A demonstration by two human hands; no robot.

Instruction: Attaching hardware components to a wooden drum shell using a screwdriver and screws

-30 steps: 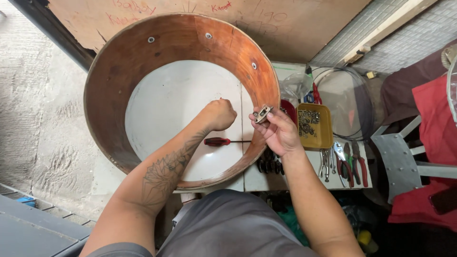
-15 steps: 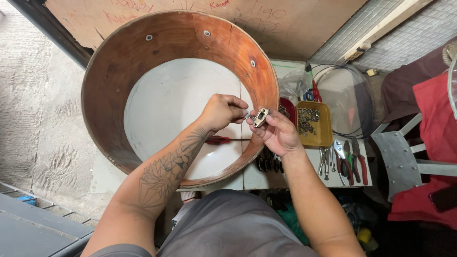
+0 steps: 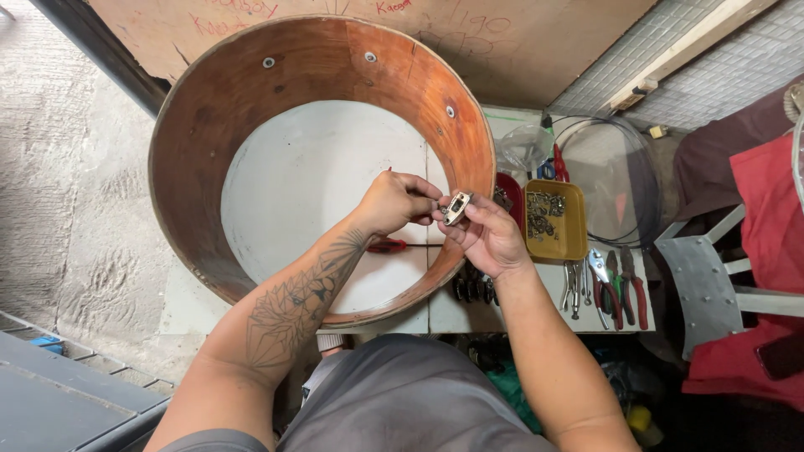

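1. The right hand (image 3: 486, 238) pinches a small metal bracket (image 3: 456, 208) between thumb and fingertips, holding it up just above the right-hand rim of the big wooden drum shell (image 3: 318, 75).
2. The left hand (image 3: 398, 201) has come in from the left and meets the same bracket; its fingertips are closed on or against the left end of the piece. Whether they hold a small screw or only the bracket itself is too small to tell.
3. So both hands are clenched around the one part, which sits between them, touching both, over the near right stretch of the shell wall.
4. The bracket looks like a stiff, light bit of plated metal, smooth and likely slippery, small enough to drop easily. Its flat sides look the best place for a fingertip hold, as the right hand has it now.
5. The drum shell is a wide, open wooden hoop with a few bolts showing through its far wall. It lies flat on the white tabletop (image 3: 327, 167), and I judge it rigid and bulky rather than delicate.
6. Inside the hoop, below the hands, a red-handled screwdriver (image 3: 389, 246) lies on the tabletop, untouched.
7. To the right of the shell stands a yellow tray (image 3: 569, 243) of small metal fittings, with a red tray partly hidden beside it.
8. Near that, several pliers (image 3: 615, 285) with red and green handles lie side by side at the near edge.
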